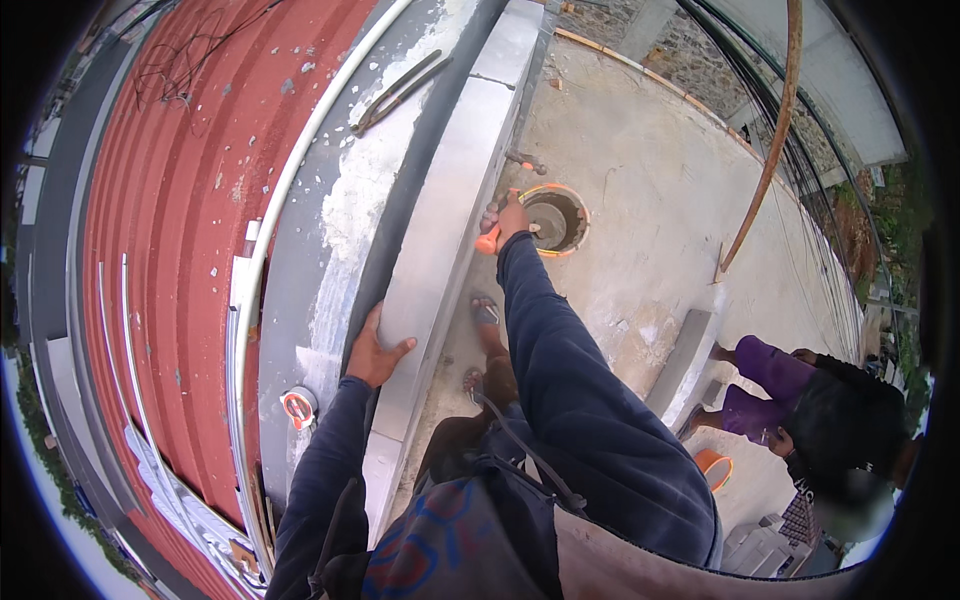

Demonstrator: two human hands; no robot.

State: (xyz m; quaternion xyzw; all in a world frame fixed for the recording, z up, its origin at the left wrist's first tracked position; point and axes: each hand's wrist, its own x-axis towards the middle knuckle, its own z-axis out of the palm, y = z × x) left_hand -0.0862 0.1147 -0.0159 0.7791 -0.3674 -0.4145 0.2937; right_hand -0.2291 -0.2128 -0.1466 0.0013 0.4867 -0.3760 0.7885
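Note:
My left hand [376,355] lies with its thumb spread on the top of a low wall of smooth grey blocks [432,210]. Farther ahead, my right hand [512,218] is closed round an orange tool [487,241] beside the wall's right face. My fingers hide most of that tool, so its exact kind does not show. Just right of this hand stands an orange-rimmed bucket [581,225] with wet grey mortar [547,218] inside. A hammer [527,161] lies on the floor beyond the bucket.
Left of the wall, long-handled pincers [402,92] and a white-and-orange roll [299,408] rest on a grey ledge, with red corrugated roofing [190,250] beyond. At right are a loose block [680,362], a leaning pole [765,150], another person [850,400] and an orange bucket [714,468].

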